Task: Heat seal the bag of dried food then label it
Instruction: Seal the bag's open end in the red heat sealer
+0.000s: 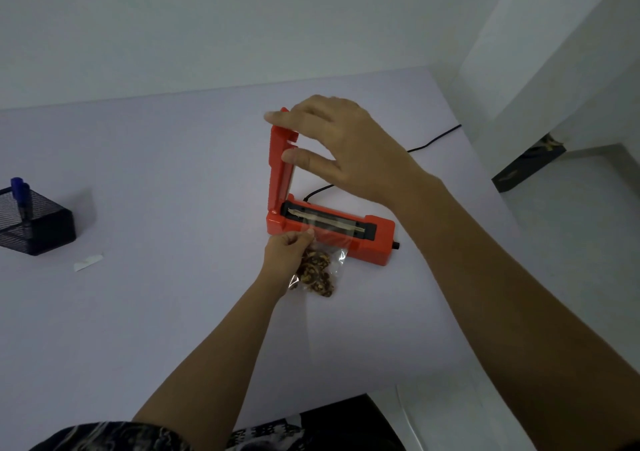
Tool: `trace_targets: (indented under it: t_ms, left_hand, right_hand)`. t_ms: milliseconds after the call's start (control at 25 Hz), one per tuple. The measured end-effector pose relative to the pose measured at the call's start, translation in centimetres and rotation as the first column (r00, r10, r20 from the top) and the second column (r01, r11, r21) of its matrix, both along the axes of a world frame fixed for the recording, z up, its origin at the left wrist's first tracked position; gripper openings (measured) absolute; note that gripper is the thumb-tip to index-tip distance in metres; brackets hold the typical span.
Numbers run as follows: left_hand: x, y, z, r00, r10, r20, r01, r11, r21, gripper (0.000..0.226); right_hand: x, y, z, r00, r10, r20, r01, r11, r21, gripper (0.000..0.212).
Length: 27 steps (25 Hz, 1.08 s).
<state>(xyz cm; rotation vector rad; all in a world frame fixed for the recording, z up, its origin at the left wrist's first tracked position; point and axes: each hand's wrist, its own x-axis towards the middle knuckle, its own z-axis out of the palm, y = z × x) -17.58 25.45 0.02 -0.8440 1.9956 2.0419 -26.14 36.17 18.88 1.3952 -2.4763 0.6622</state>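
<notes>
Pinching the one bag of dried food [317, 274], our left hand [289, 248] holds its mouth across the single heat sealer [372, 239] on the bench [173, 312] (one label [88, 262] lies off left). Beyond, our right hand [341, 145] grips the raised sealer arm [278, 173], fingers [298, 157] pinching it; sealing next needs, we judge, a firm downward press.

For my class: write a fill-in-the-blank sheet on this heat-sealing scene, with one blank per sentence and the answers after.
The right hand holds the sealer's lid ____ (open or shut). The left hand pinches the bag by its ____ edge (top or bottom). The marker in the mesh holder is ____ in colour.
Missing words: open; top; blue.
</notes>
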Motion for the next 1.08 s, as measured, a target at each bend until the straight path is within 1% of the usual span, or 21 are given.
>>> trace_targets:
  t_ms: [80, 160, 240, 320, 400, 440, 480, 560, 640, 800, 960, 1080]
  left_hand:
    - [-0.1, 0.0, -0.2, 1.0, -0.009, 0.009, 0.009, 1.0, -0.016, 0.031]
    - [-0.1, 0.0, -0.2, 1.0, -0.022, 0.015, 0.023, 0.999, -0.04, 0.031]
    - [-0.3, 0.0, -0.2, 1.0, -0.021, 0.013, 0.022, 0.997, -0.071, 0.031]
    - [-0.3, 0.0, -0.2, 1.0, -0.012, 0.01, 0.012, 0.997, -0.074, 0.031]
    - [-0.3, 0.1, -0.4, 1.0, -0.011, 0.012, 0.012, 0.998, -0.069, 0.03]
    - [-0.4, 0.0, -0.4, 1.0, -0.01, 0.013, 0.01, 0.998, -0.067, 0.029]
    - [-0.4, 0.0, -0.4, 1.0, -0.007, 0.009, 0.008, 0.998, -0.061, 0.029]
    - [-0.4, 0.0, -0.6, 1.0, 0.0, 0.002, 0.001, 0.999, -0.048, 0.028]
    - [-0.4, 0.1, -0.6, 1.0, 0.001, 0.009, -0.001, 0.999, -0.039, 0.028]
    - [-0.5, 0.1, -0.7, 1.0, 0.007, 0.013, -0.006, 1.0, -0.016, 0.027]
    - [-0.5, -0.1, -1.0, 1.0, 0.002, 0.014, -0.001, 1.0, -0.023, 0.031]
    - [-0.5, -0.3, -1.2, 1.0, -0.007, 0.011, 0.007, 1.0, -0.026, 0.034]
  right_hand:
    - [0.2, -0.3, 0.1, 0.997, -0.005, -0.082, 0.004, 1.0, -0.014, 0.041]
    - [0.1, -0.3, 0.3, 0.995, -0.026, -0.098, 0.021, 0.998, -0.054, 0.036]
    - [-0.2, 0.3, 0.1, 0.995, -0.056, -0.083, 0.05, 0.996, -0.071, 0.034]
    - [-0.4, 1.5, -0.8, 0.995, -0.086, -0.055, 0.086, 0.996, -0.004, 0.037]
    - [-0.4, 2.7, -2.5, 0.987, -0.151, 0.057, 0.146, 0.986, 0.081, 0.03]
    - [-0.1, 3.3, -3.4, 0.973, -0.193, 0.124, 0.18, 0.977, 0.111, 0.025]
    - [0.2, 3.8, -4.2, 0.956, -0.234, 0.179, 0.211, 0.967, 0.14, 0.026]
    - [0.7, 5.0, -5.5, 0.923, -0.305, 0.235, 0.259, 0.943, 0.21, 0.038]
    - [1.2, 5.9, -6.4, 0.879, -0.398, 0.263, 0.331, 0.906, 0.265, 0.042]
    - [2.1, 6.8, -9.2, 0.776, -0.563, 0.283, 0.481, 0.82, 0.311, 0.045]
    - [2.5, 7.6, -12.7, 0.689, -0.649, 0.322, 0.528, 0.755, 0.39, 0.049]
    - [2.8, 7.9, -14.5, 0.662, -0.674, 0.328, 0.546, 0.733, 0.405, 0.048]
